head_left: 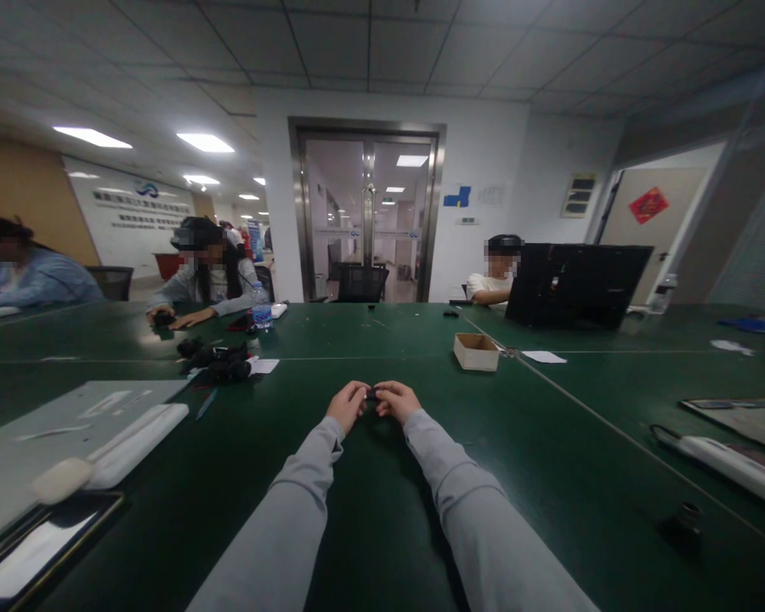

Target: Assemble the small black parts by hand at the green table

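Note:
Both my arms, in grey sleeves, reach forward over the green table (382,484). My left hand (348,405) and my right hand (396,401) meet fingertip to fingertip around a small dark object (371,394). Its kind is too small to make out, and the fingers partly cover it. A light spot shows at its left end, by the left fingertips. Both hands have their fingers closed on it, just above the tabletop.
An open cardboard box (476,354) stands ahead to the right, near a monitor (577,285). A water bottle (262,308) and black gear (220,361) lie ahead left. Nearer left are a phone (51,544) and grey board (13,433). Several people sit across the table.

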{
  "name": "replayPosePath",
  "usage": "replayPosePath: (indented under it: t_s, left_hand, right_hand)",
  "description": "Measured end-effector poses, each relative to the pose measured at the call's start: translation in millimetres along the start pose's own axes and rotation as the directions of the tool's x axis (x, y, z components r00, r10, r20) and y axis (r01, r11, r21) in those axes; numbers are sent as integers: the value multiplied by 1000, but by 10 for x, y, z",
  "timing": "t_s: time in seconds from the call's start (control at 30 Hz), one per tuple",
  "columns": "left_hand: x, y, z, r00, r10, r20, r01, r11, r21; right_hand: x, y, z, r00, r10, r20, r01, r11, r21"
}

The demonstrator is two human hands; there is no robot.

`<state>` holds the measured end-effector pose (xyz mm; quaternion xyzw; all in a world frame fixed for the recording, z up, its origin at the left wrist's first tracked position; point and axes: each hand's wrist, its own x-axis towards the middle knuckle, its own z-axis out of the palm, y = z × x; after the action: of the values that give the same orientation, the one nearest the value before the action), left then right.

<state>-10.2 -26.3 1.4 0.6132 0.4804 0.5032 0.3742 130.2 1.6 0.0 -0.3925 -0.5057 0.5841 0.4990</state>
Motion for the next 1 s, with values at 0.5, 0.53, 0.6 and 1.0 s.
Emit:
replayPosePath:
  t_s: [0.5,0.53,0.6,1.0]
  left_hand:
    - [7,-16,-8,999,-35,29,35,999,-24]
    - [7,-12,-9,999,-42,28,43,999,-24]
    - [8,-11,-13,999,-43,17,43,999,-20]
    - [16,-26,-5,1000,-11,-12,11,999,31]
  right_hand:
    - [-39,-44,24,1000,-1,-11,2,1000,18]
    - [-40,-45,24,1000,1,-12,0,1000,20]
    - [-41,-47,23,1000,8,-17,-8,1000,24]
    - [-70,-82,23,1000,8,-9,-8,999,37]
